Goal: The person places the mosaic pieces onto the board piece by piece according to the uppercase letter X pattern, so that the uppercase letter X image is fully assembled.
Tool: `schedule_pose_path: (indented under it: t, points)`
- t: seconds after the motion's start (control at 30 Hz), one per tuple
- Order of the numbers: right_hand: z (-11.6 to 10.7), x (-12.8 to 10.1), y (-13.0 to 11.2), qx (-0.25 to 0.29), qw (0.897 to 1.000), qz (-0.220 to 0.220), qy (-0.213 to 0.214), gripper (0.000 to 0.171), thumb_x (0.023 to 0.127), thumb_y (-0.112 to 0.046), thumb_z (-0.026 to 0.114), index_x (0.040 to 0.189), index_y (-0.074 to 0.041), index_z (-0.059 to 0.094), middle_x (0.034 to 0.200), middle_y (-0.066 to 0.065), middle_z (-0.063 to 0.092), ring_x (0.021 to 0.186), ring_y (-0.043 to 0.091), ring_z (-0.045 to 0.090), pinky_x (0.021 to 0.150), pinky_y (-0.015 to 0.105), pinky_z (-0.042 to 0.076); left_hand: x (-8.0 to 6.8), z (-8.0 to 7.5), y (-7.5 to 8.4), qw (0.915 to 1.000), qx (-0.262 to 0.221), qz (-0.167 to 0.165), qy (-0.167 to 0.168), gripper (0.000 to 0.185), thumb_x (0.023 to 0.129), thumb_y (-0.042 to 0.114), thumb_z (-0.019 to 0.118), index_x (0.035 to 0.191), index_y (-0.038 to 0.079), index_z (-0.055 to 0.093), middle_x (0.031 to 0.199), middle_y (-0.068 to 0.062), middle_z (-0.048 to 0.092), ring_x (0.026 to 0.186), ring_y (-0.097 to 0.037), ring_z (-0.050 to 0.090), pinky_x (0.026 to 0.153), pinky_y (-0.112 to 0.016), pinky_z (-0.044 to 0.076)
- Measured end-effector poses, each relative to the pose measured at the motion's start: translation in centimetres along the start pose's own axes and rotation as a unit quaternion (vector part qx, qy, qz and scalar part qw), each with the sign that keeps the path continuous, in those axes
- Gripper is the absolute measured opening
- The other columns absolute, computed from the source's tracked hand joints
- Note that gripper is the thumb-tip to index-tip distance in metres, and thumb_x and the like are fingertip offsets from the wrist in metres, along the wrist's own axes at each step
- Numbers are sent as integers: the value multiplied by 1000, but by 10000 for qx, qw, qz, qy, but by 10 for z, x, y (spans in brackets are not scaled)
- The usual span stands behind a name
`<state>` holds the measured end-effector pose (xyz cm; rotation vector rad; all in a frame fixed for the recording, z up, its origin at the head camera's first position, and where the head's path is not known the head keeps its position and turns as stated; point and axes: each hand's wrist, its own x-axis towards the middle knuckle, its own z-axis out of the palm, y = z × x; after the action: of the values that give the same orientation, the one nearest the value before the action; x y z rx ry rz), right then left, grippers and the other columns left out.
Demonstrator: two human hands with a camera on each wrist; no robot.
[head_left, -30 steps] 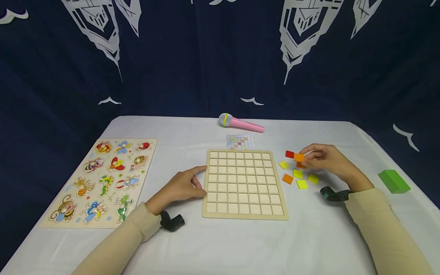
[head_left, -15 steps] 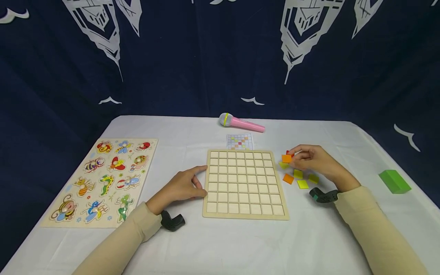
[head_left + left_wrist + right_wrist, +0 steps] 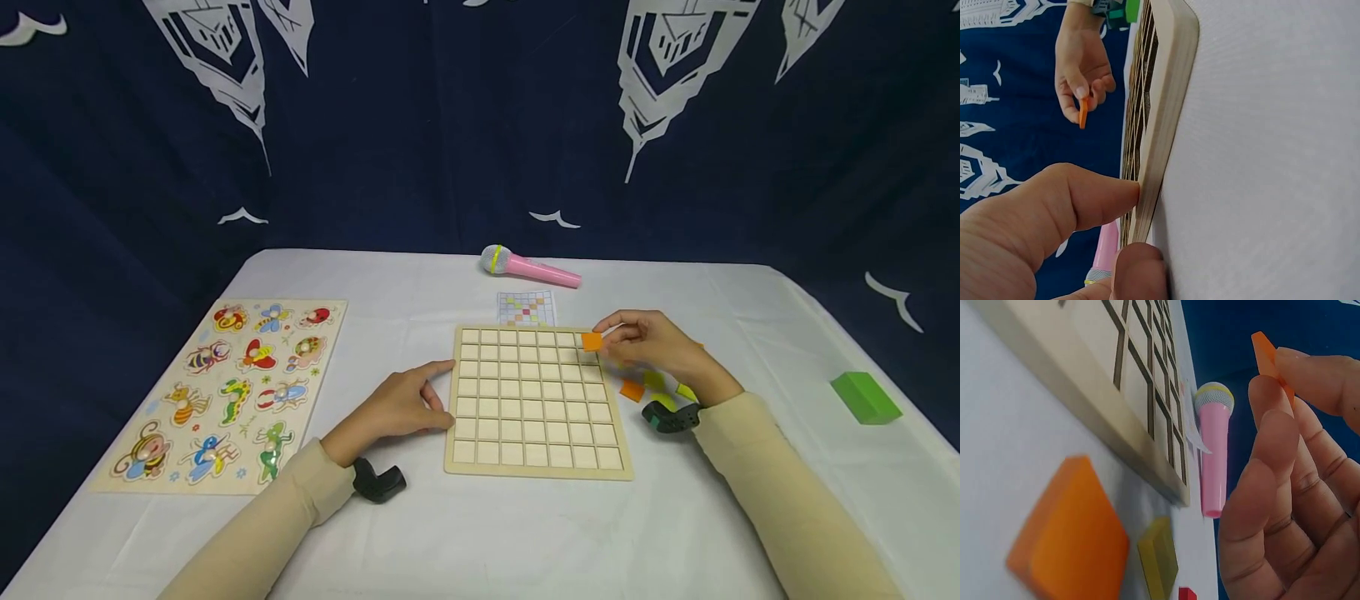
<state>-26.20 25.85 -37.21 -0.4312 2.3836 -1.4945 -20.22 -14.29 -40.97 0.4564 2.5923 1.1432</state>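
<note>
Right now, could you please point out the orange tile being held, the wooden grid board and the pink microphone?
orange tile [image 3: 592, 341]: head view, its flat top face.
wooden grid board [image 3: 537, 472]: head view, near frame edge.
pink microphone [image 3: 543, 271]: head view, mid handle.

bright even light, soft shadows; wrist views blurred up close.

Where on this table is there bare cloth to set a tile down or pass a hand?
Bare cloth lies in front of the grid board, between right hand and green block, and between animal puzzle and left hand. Crowded: loose tiles beside the board's right edge.
</note>
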Motion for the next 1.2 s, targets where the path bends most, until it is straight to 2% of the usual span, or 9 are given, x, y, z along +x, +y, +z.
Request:
schedule_pose_path:
  t: [0.1,0.33,0.47,0.63,0.8,1.0,1.2]
  points:
    - [5,5,-1,28,10000,-69,-22,39,101,-3,72,134,13,60,97,6,77,79,14,69,73,27,57,0,0,1,10000,-4,-22,2,87,81,10,85,160,0,49,81,1,70,57,-13,62,59,-29,44]
    - [18,17,-5,61,9999,-94,-103,39,100,-4,74,133,12,63,97,10,77,75,14,63,70,26,54,0,-1,3,10000,11,-38,-45,86,82,10,85,160,-1,49,82,1,70,57,-13,63,60,-29,44]
    - [26,23,-8,-17,9999,-3,-105,37,99,-4,76,131,11,65,96,9,78,76,13,64,71,26,54,0,-1,3,10000,28,-21,-43,86,82,11,85,160,-1,49,81,1,70,57,-13,63,60,-29,44]
    - [35,31,-13,-134,9998,21,-109,36,97,-4,78,128,11,67,88,5,77,67,12,57,67,25,50,1,-1,2,10000,36,-16,-12,87,82,11,85,160,-1,49,81,1,70,57,-13,63,60,-29,44]
    - [45,39,-19,-158,9998,-40,-151,32,98,-2,76,126,11,68,85,2,78,65,12,56,64,25,48,1,-2,2,10000,8,-34,-27,87,82,11,85,160,-1,48,82,1,70,57,-13,63,60,-29,44]
    - [58,49,-25,-252,9995,139,-140,31,96,-4,80,123,8,70,87,4,79,67,12,58,65,24,50,1,-3,2,10000,20,-14,-48,88,82,11,86,161,0,48,83,1,70,57,-14,63,61,-29,44]
    - [71,56,-28,-428,9989,114,-184,32,92,-2,82,120,8,71,87,4,79,69,11,60,65,24,51,1,-3,2,10000,34,-19,-56,88,82,11,86,161,0,48,83,1,70,57,-14,63,62,-30,45]
